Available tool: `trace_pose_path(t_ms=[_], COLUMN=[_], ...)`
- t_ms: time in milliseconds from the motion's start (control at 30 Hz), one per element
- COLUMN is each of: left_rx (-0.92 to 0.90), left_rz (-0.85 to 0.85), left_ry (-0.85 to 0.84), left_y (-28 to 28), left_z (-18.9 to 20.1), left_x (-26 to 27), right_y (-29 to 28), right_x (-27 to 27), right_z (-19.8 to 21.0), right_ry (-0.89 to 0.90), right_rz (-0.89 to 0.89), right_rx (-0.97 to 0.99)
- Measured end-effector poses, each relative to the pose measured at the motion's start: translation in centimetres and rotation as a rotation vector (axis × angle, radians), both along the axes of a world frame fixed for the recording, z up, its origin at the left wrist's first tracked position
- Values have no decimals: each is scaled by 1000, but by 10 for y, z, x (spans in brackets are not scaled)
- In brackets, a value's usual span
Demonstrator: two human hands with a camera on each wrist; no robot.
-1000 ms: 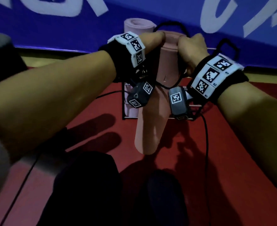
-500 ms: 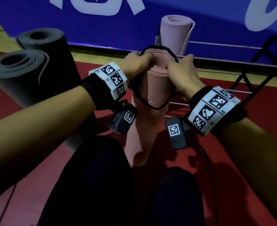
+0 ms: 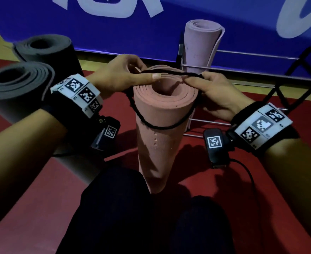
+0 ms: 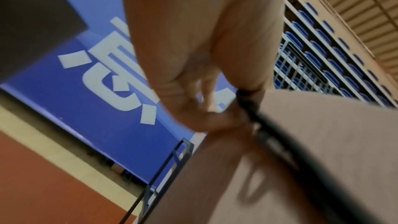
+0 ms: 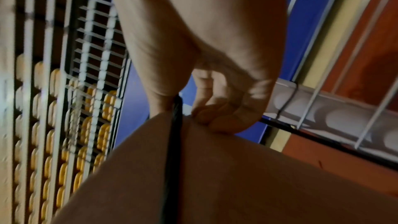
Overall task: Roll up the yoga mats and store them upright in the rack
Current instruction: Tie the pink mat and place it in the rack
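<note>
Head view, black cord [image 3: 171,73] pinched between both hands over pink mat [image 3: 156,140]

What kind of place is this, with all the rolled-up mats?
Probably a sports hall or gym: rows of blue spectator seats, a red sports floor, and rolled grey foam yoga mats beside a metal wire rack.
</note>
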State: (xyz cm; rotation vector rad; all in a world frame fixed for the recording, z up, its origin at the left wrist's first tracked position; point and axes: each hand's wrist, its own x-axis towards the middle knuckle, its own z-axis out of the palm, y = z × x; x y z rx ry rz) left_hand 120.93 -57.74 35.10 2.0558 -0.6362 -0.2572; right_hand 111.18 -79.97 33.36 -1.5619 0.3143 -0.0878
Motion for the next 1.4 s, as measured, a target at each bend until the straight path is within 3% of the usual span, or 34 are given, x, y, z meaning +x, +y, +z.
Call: trace_pose_path(t_ms=[133,300,400,533,667,733,867,933,1033,1233,1300,1400], left_rx=[-90,314,357,278,83,65,189,268,370,152,103,56], left_rz=[-19,16,7,66,-25,-15,10,46,104,216,169,-85], left_ry=[-176,-718,-766,-634,-326,-299,-338,-325,-174,326,392,541], left_y=[8,5,-1,-5,-12,-17,-31,-37,-32,-10,-3,9], left_z=[-6,9,11,4,-2,-1,7,11,7,-22,-29,-25], left_x=[-1,-12,-10,5,10,13,23,24,30,12,4,-9], right_y=[-3,-5,-1,3,5,9,15,15,10,11,10,7], right_x=[-7,-15,-14,-9,-2,0,8,13,21,1,-4,-7], right_z=[2,9,10,9,5,3,-2,-7,-15,-15,-20,-24], right_ry=[-14,-1,19,40,54,67,40,33,68,178,186,264], right_rz=[58,89,67,-43,-121,-136,-180,-209,-215,-55,13,106], right_rx=[117,95,116,238,303,151,-285,-397,-326,21,114,160])
